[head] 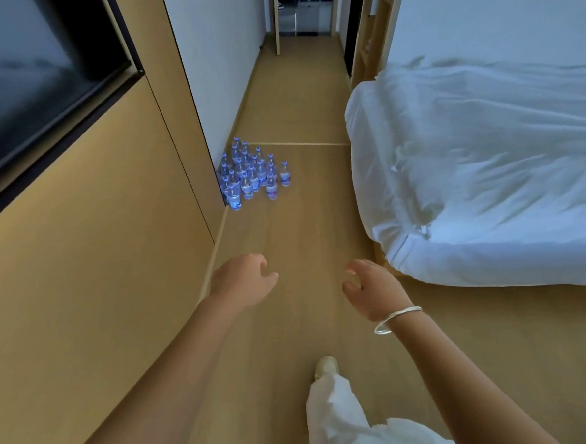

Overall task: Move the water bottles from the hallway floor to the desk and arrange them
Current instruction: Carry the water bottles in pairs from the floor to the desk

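- Wooden floor runs ahead of me as a narrow hallway, between a tan panelled wall on my left and a bed on my right.
- Water bottles stand upright in a tight cluster on the floor, tucked into the corner where the tan panelling ends and a white wall begins; one bottle stands just apart on the right of the group.
- My left hand is stretched forward, fingers loosely curled and holding nothing, well short of the bottles.
- My right hand reaches out too, fingers relaxed and empty, with a silver bangle on the wrist.
- White rumpled bedding bulges over the bed's corner and narrows the walkway on my right.
- A dark screen sits recessed in the panelling at upper left.
- My pale shoe and white trouser leg show below, on bare floor.
- Far down the hallway is a doorway; what lies beyond is too dim to tell.
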Demonstrator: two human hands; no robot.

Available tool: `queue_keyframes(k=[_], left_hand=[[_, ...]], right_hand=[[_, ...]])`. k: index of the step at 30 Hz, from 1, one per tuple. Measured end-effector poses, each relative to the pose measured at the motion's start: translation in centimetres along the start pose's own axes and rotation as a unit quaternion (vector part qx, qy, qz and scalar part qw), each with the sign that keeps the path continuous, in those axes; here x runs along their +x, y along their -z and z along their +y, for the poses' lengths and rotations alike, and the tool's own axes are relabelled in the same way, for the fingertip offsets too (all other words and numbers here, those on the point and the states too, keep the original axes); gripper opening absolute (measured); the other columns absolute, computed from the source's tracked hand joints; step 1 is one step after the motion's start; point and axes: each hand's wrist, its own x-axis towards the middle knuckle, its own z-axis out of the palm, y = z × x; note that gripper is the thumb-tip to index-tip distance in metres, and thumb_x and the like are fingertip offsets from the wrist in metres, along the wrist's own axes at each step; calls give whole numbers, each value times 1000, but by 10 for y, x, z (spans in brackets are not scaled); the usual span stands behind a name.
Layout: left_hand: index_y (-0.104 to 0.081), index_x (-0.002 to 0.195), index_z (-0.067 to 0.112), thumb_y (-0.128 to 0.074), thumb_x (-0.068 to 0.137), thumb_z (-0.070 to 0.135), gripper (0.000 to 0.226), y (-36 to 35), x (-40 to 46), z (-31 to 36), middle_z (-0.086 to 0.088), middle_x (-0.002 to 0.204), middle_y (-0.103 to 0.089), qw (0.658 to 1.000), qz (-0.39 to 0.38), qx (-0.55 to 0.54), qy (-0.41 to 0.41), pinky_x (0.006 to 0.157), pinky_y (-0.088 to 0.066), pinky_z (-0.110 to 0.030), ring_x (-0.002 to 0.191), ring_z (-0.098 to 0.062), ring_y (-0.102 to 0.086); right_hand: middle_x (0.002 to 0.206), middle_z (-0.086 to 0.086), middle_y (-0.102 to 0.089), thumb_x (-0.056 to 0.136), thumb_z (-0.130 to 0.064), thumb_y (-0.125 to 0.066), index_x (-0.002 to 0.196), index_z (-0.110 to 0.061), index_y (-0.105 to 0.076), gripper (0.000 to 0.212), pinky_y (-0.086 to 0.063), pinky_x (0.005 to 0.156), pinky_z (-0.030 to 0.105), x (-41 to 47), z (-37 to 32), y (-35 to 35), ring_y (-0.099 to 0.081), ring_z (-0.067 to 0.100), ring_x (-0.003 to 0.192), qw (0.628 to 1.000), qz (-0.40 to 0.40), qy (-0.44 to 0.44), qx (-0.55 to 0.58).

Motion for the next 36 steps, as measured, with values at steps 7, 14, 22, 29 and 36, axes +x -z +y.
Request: queue_keyframes(k=[7, 14, 22, 29, 36], left_hand=[[-57, 120, 20, -51, 90, 42, 37, 27, 162, 36, 3, 117, -62, 1000, -10, 4, 11, 76, -37, -25, 107, -20, -57], [-58, 121, 21, -52, 90, 43, 39, 61, 302, 49, 4, 119, -61, 999, 12, -10, 31, 79, -40, -27, 107, -18, -55], [-58, 99, 20, -52, 90, 42, 25, 58, 450, 33, 4, 95, -57, 999, -24, -23, 40, 74, -42, -29, 81, -15, -49], [-50, 88, 22, -52, 90, 39, 17, 99, 624, 13, 4, 90, -53, 998, -56, -29, 11, 70, -39, -28, 78, -15, -49], [-41, 72, 19, -52, 89, 35, 25, 109, 758, 10, 5, 74, -46, 997, -77, -29, 6, 58, -33, -27, 73, -17, -50]], right_hand=[[110, 3, -59, 88, -22, -50, 115, -14, -58, 29, -38, 73, 25, 167, 17, 32, -51, 15, 88, 999, 10, 1, 40], [92, -1, -55, 85, -17, -52, 98, -15, -60, 16, -36, 69, 24, 323, 12, 67, -51, 18, 81, 997, 15, 20, 76], [110, 3, -63, 87, -20, -51, 113, -13, -61, 29, -45, 78, 25, 471, 6, 58, -59, 19, 96, 996, -34, 8, 76], [115, 3, -63, 88, -20, -50, 118, -14, -59, 33, -45, 83, 25, 631, -24, 60, -59, 19, 102, 996, -46, -12, 72], [117, 0, -62, 89, -23, -49, 120, -17, -57, 32, -44, 84, 24, 754, -38, 61, -57, 16, 103, 994, -81, -40, 65]])
